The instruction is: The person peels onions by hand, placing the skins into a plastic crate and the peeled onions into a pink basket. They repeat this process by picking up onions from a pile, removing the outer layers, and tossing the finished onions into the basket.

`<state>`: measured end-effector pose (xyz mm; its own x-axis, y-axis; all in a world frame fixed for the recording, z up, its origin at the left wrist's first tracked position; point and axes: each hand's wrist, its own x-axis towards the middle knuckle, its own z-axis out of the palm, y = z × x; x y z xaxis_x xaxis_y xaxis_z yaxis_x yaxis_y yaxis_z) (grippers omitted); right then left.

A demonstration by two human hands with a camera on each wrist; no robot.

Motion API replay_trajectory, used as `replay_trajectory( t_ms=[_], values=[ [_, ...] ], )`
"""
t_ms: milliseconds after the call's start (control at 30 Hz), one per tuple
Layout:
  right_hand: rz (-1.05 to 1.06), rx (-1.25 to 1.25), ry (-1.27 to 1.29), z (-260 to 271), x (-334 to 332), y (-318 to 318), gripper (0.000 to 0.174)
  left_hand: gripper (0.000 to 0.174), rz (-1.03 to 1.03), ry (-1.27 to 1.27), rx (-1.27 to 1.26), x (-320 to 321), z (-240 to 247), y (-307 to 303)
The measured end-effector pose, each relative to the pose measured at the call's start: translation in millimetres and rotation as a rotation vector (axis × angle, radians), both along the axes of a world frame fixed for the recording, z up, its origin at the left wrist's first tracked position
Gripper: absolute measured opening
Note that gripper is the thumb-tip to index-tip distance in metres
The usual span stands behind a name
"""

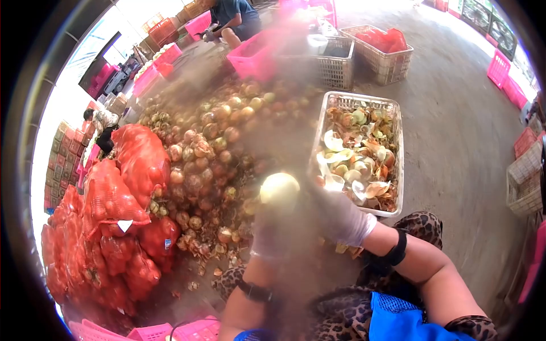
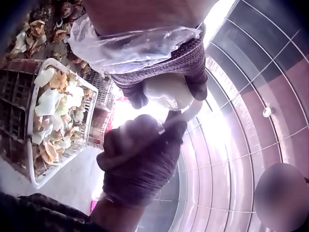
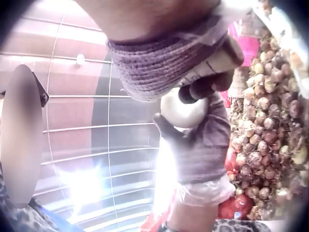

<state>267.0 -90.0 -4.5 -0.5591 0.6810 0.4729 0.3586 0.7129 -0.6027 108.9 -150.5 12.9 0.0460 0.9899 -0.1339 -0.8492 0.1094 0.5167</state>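
My left hand, in a knitted glove with clear plastic at the wrist, grips a peeled white onion. In the left wrist view its fingers and thumb lie round the sides of the onion. My right hand, gloved the same way, is close beside the onion. Its fingers curl round a pale-handled knife, whose blade is hard to make out. In the right wrist view a dark fingertip of this hand overlaps the onion. Blur covers much of both hands in the head view.
A white crate of onion skins stands at right. A large heap of unpeeled onions spreads ahead, beside stacked red mesh sacks. Pink crates and a beige crate stand farther back. Another person sits at the top.
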Motion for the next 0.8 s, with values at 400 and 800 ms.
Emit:
replay_trajectory(
  t_ms=[400,800],
  values=[
    [0.001,-0.561,0.183,-8.2,16.4,17.3,0.065,0.074,0.048,0.520,0.123,8.0,6.7,5.5],
    [-0.090,-0.757,0.358,-3.7,32.6,22.8,0.045,0.075,-0.106,0.182,0.035,11.3,11.5,7.0]
  ],
)
